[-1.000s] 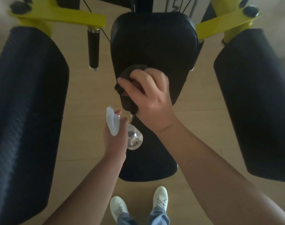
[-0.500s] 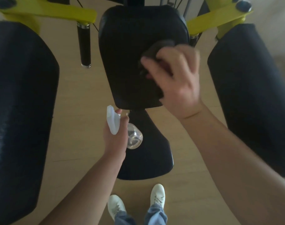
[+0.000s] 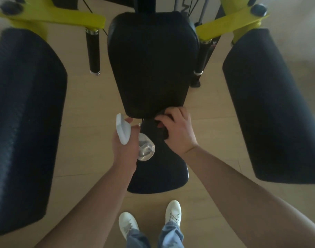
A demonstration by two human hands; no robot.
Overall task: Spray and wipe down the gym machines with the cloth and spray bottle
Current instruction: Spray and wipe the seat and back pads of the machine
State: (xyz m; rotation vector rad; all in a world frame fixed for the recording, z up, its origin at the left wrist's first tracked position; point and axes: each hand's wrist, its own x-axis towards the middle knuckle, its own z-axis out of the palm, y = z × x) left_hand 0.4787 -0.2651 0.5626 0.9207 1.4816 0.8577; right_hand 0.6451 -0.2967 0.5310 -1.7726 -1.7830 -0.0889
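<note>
Wooden floor (image 3: 92, 108); dark cloth (image 3: 162, 130) bunched under right hand (image 3: 178, 130)

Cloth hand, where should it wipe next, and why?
Probably down onto the seat. The right hand presses the cloth at the bottom edge of the back pad, just where the seat begins. The left hand only holds the spray bottle nearby.

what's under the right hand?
A dark cloth bunched under the right hand, at the back pad's lower edge above the seat. The surface beneath the cloth is covered.
</note>
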